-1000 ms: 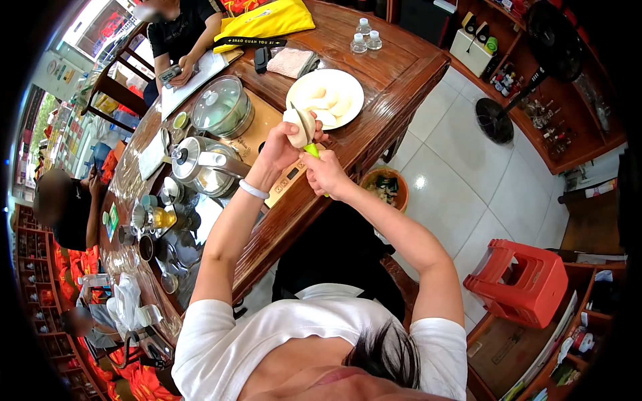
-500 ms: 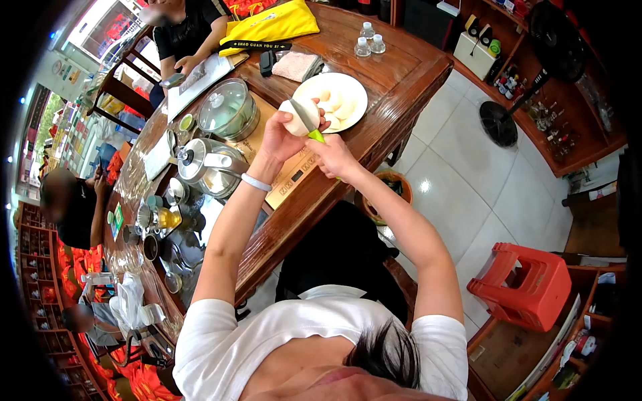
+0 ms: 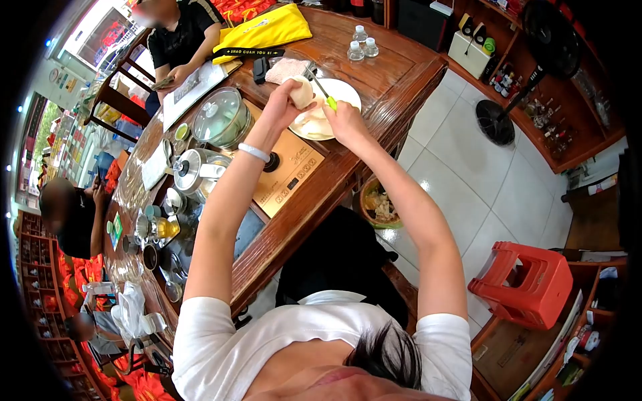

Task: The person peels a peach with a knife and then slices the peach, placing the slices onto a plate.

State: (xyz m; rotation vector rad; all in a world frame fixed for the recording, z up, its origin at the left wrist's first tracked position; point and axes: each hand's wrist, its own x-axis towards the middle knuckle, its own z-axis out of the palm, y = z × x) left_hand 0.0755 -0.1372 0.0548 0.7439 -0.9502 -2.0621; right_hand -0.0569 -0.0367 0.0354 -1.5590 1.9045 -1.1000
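My left hand [image 3: 286, 100] is wrapped round a pale, peeled round fruit [image 3: 303, 93] above the near left part of a white plate [image 3: 352, 97]. My right hand [image 3: 345, 120] grips the green handle of a knife [image 3: 331, 102], its blade pointing up and left beside the fruit. Pale pieces [image 3: 314, 125] lie on the plate beneath my hands. Past the plate, a folded pink cloth [image 3: 286, 69] rests on the wooden table [image 3: 394, 73].
Left of my hands stand a glass-lidded pot [image 3: 221, 117] and a kettle [image 3: 190, 170]. Small bottles [image 3: 360, 44] stand at the back. Below the table edge is a bin [image 3: 380, 204]; a red stool [image 3: 521, 284] is at right. People sit across the table.
Both hands have moved forward over the plate with the fruit and knife. The blade, earlier against the fruit, now points away beside it. More of the gold panel shows.
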